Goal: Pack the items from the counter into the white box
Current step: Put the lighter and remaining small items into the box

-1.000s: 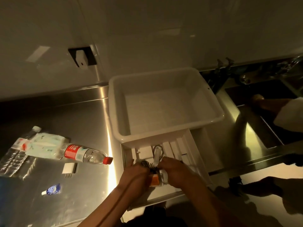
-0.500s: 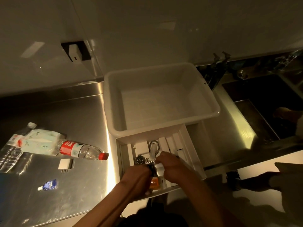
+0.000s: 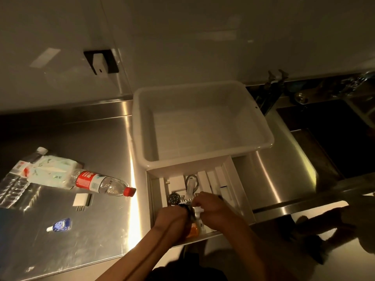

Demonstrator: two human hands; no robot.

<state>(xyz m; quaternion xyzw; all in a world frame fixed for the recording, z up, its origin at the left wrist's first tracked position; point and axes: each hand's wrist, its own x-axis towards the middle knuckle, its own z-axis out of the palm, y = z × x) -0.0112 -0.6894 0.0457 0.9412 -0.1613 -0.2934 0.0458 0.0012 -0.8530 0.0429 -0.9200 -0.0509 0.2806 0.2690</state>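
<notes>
A shallow white box [image 3: 240, 191] with dividers sits at the counter's front edge. Both my hands are inside it, close together. My left hand [image 3: 172, 217] is closed around a small dark object. My right hand [image 3: 214, 207] pinches a small white piece right next to it. In the box lie a wristwatch [image 3: 175, 198] with a metal band, a white item with a metal loop [image 3: 190, 184] and an orange thing [image 3: 193, 230] partly under my hands. On the counter to the left lie a red-capped water bottle [image 3: 101, 182], a tissue pack [image 3: 51, 172], a small white block [image 3: 81, 200] and a small blue tube [image 3: 60, 225].
A big empty white tub [image 3: 200, 160] stands right behind the box. A second, crumpled bottle [image 3: 16, 179] lies at the far left. A steel sink [image 3: 334, 142] with taps is on the right. Another person's dark shape [image 3: 345, 220] is at the lower right.
My hands stayed together in the box, and the left one drew back slightly, uncovering the wristwatch. The other person's arm left the sink.
</notes>
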